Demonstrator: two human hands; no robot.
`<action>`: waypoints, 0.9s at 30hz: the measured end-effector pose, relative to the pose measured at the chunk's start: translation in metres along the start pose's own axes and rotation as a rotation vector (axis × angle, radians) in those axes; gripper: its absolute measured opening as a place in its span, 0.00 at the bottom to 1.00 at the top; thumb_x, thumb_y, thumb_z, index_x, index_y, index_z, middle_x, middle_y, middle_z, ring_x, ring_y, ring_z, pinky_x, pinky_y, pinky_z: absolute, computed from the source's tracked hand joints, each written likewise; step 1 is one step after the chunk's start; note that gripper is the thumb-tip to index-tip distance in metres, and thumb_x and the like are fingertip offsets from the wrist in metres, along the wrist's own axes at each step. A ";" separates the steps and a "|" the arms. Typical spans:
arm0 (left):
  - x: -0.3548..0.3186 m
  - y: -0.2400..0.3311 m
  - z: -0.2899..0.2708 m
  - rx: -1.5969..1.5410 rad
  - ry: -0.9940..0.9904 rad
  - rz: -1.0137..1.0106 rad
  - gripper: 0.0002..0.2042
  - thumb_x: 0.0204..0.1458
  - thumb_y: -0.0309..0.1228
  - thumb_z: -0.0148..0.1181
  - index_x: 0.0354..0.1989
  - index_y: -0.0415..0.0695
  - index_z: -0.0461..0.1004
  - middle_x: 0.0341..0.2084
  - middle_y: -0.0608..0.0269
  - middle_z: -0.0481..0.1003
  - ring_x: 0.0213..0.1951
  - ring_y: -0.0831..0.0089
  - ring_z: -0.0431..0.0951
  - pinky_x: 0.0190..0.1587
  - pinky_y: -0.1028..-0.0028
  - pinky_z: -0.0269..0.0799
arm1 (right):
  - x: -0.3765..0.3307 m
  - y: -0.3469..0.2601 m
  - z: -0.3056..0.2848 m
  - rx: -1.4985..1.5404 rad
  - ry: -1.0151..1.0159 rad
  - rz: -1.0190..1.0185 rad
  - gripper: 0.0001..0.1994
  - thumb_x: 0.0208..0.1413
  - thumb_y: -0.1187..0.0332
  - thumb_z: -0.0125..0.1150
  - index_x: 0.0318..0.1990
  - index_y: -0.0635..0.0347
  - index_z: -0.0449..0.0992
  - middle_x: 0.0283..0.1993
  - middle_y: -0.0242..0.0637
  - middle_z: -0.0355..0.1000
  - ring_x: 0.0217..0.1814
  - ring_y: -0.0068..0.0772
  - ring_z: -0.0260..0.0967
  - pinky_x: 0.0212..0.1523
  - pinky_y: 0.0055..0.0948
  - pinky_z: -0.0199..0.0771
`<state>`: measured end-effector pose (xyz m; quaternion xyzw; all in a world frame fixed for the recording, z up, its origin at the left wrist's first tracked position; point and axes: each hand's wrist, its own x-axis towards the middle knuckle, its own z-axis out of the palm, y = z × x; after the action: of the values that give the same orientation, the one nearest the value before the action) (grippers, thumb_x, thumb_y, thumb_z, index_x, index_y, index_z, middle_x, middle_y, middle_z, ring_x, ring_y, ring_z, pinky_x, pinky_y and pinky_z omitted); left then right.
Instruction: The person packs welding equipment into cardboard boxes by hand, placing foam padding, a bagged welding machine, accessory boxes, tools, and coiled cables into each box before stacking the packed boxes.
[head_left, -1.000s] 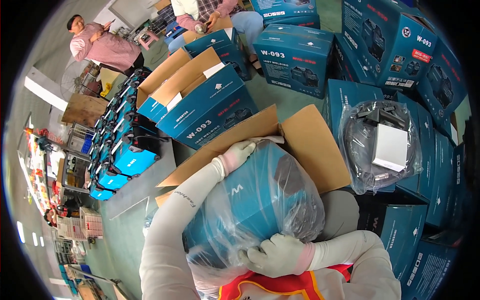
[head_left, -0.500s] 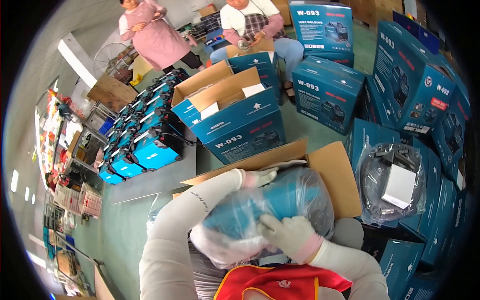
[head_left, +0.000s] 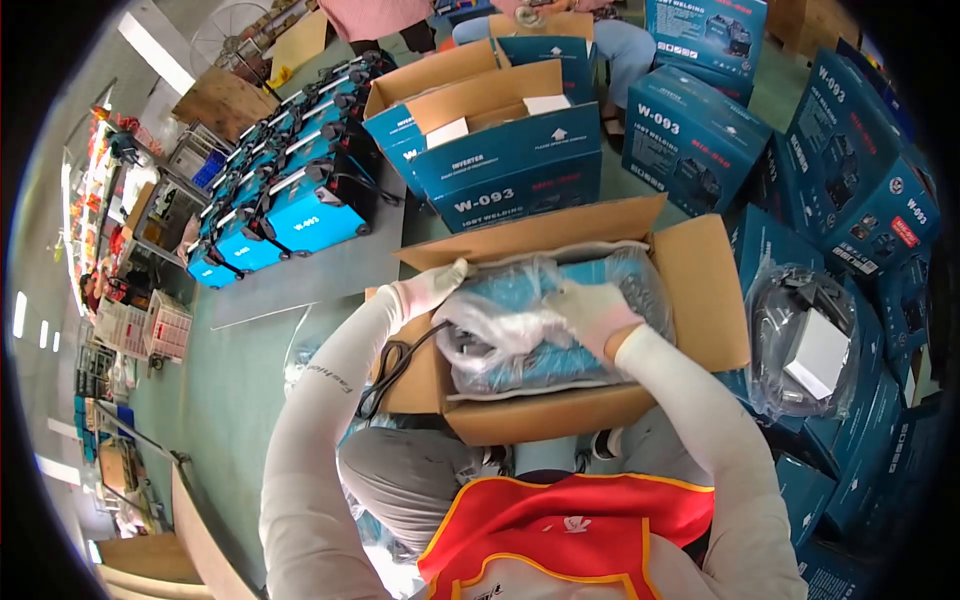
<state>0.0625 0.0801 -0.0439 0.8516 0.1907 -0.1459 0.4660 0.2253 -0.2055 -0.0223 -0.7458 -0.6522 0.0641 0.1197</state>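
Brown cardboard flaps frame the open carton (head_left: 712,300) holding a plastic-wrapped blue machine (head_left: 548,366); right hand (head_left: 597,313) on it, left hand (head_left: 431,290) at the far left corner, both half-open, hold unclear. Beyond, a blue carton (head_left: 525,165) contains white pieces (head_left: 447,133).

Looks like a factory packing area. Has machines (head_left: 318,218) in rows, stacked cartons (head_left: 690,140), crates (head_left: 168,327) and a fan (head_left: 230,40).

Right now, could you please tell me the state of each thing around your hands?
Near carton: open, flaps spread
Machine: wrapped in clear plastic, inside near carton
Left hand: at near carton's left rear edge
Right hand: on the plastic wrap
Black cord: looped over near carton's left side
Cable coil: bagged
White box: shut, lying over the coil
Carton ahead: open, flaps up
Blue machines: unboxed, in rows
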 end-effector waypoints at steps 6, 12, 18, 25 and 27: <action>-0.046 0.010 0.016 -0.285 0.471 0.206 0.20 0.64 0.39 0.47 0.56 0.35 0.69 0.50 0.56 0.75 0.52 0.70 0.73 0.55 0.75 0.64 | 0.020 0.055 0.072 -0.046 -0.132 0.118 0.12 0.57 0.69 0.53 0.47 0.50 0.77 0.48 0.42 0.76 0.45 0.47 0.77 0.42 0.40 0.78; -0.092 -0.053 0.043 0.857 0.890 -0.095 0.33 0.54 0.45 0.62 0.61 0.35 0.62 0.58 0.46 0.67 0.62 0.53 0.63 0.62 0.64 0.61 | 0.049 0.057 0.105 -0.136 -0.227 0.121 0.14 0.56 0.71 0.51 0.49 0.57 0.75 0.48 0.45 0.74 0.47 0.47 0.75 0.46 0.41 0.76; -0.111 -0.025 0.032 0.268 0.495 -0.501 0.50 0.41 0.52 0.71 0.67 0.34 0.52 0.64 0.33 0.53 0.65 0.41 0.56 0.67 0.59 0.56 | 0.059 0.040 0.084 -0.154 0.003 0.017 0.17 0.54 0.69 0.54 0.52 0.57 0.73 0.63 0.43 0.60 0.63 0.51 0.61 0.57 0.44 0.67; -0.112 0.015 0.049 0.759 0.400 -0.508 0.29 0.42 0.44 0.69 0.52 0.47 0.69 0.44 0.49 0.76 0.48 0.51 0.76 0.50 0.60 0.73 | 0.063 -0.015 0.081 -0.235 0.059 -0.169 0.22 0.61 0.66 0.47 0.64 0.45 0.62 0.58 0.41 0.62 0.62 0.45 0.63 0.51 0.45 0.71; -0.102 0.015 0.052 0.781 0.382 -0.541 0.27 0.43 0.42 0.68 0.52 0.47 0.70 0.43 0.49 0.77 0.46 0.51 0.77 0.49 0.61 0.74 | 0.066 -0.012 0.097 -0.146 -0.047 -0.122 0.22 0.61 0.68 0.46 0.63 0.46 0.62 0.56 0.40 0.63 0.57 0.45 0.68 0.47 0.44 0.75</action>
<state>-0.0243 0.0099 -0.0169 0.8938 0.4172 -0.1637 0.0153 0.1987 -0.1291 -0.1087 -0.7097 -0.7020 0.0265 0.0532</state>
